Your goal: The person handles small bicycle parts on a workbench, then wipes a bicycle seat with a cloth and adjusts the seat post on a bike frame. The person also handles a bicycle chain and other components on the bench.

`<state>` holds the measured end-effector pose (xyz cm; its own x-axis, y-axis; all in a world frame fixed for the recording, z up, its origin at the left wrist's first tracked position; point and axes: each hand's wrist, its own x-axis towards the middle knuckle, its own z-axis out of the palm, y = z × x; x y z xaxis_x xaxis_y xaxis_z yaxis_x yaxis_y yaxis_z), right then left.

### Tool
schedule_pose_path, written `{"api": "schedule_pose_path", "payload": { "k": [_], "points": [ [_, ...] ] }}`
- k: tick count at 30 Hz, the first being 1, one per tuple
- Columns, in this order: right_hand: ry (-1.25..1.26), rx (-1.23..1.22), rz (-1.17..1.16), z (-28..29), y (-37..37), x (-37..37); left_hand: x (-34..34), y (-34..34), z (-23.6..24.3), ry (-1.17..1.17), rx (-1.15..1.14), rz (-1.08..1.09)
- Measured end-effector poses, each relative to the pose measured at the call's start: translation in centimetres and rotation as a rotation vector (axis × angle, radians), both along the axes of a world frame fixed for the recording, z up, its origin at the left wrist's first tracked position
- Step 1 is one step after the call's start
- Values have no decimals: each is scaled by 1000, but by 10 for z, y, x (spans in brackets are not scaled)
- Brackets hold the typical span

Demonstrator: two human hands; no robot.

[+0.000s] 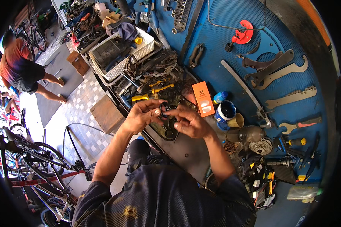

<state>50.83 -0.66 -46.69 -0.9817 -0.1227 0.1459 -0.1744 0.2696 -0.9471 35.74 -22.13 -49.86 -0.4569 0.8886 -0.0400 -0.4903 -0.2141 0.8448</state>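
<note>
My left hand (146, 113) holds a small black ring (163, 109) upright between thumb and fingers at the middle of the view. My right hand (189, 123) meets it from the right, its index finger at the ring and its other fingers curled. Under both hands is a dark, greasy tray (166, 134) with small round parts, partly hidden. An orange card (203, 98) lies just beyond my right hand, beside a blue-capped bottle (219, 96) and an open blue-and-white tub (227, 111). Yellow-handled pliers (155, 89) lie above my left hand.
A white basket (152, 42) and greasy parts fill the bench's back. Tools hang on a blue pegboard (276, 113). Right of me are a cassette (261, 145) and more tools. A person (21, 64) stands at the upper left; bicycles (34, 170) crowd the lower left, near a wooden box (106, 111).
</note>
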Motion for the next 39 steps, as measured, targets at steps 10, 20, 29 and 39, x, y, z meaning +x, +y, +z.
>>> {"api": "schedule_pose_path", "payload": {
  "k": [10, 20, 29, 39],
  "points": [
    [61, -310, -428, -40, 57, -5, -19, -42, -25, -370, 143, 231],
    [-42, 326, -621, -91, 60, -17, 16, -80, -46, -350, 25, 306],
    [-125, 744, -692, -109, 94, -11, 32, -88, -59, -358, 35, 280],
    [-238, 1114, -521, -163, 85, -15, 39, -76, -49, -360, 94, 202]
  ]
}}
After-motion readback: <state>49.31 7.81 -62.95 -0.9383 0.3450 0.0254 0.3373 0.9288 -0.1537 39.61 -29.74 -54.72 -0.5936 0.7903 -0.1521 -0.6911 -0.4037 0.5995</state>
